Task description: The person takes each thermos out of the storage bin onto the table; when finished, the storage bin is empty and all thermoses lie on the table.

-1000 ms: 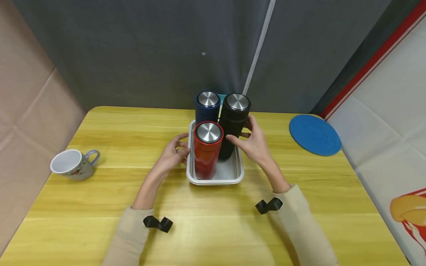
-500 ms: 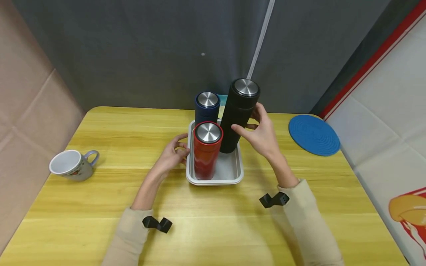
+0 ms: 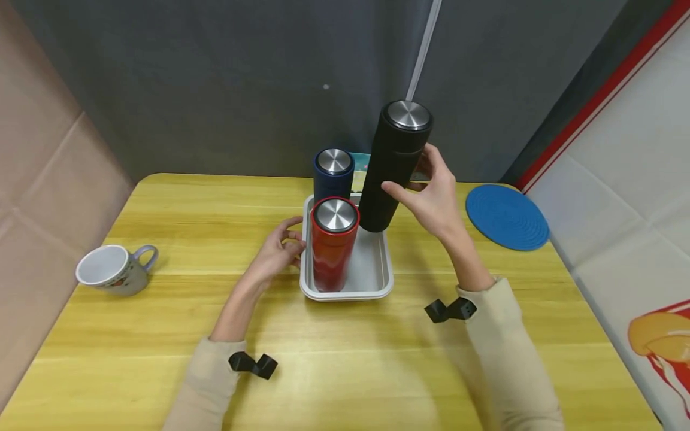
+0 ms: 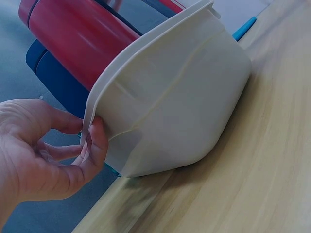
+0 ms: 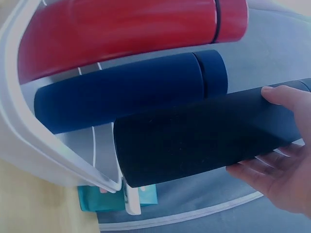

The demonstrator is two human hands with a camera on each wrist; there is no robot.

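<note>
My right hand (image 3: 427,193) grips a tall black flask (image 3: 393,173) with a steel lid and holds it upright in the air above the white tray (image 3: 372,281). Its base hangs just over the tray's back right corner. In the right wrist view my thumb and fingers wrap the black flask (image 5: 194,141). A red flask (image 3: 334,245) stands at the tray's front left, with a dark blue flask (image 3: 333,173) behind it. My left hand (image 3: 286,239) pinches the tray's left rim. The left wrist view shows its fingertips (image 4: 95,141) on the tray's (image 4: 184,107) edge.
A white mug (image 3: 113,269) lies tilted on the yellow wooden table (image 3: 162,323) at the far left. A round blue mat (image 3: 507,216) sits at the right edge. A teal object (image 3: 360,161) shows behind the tray. A grey backdrop closes the far side.
My right hand has lifted the black flask up out of the tray and slightly to the right. The left hand has stayed on the tray's rim.
</note>
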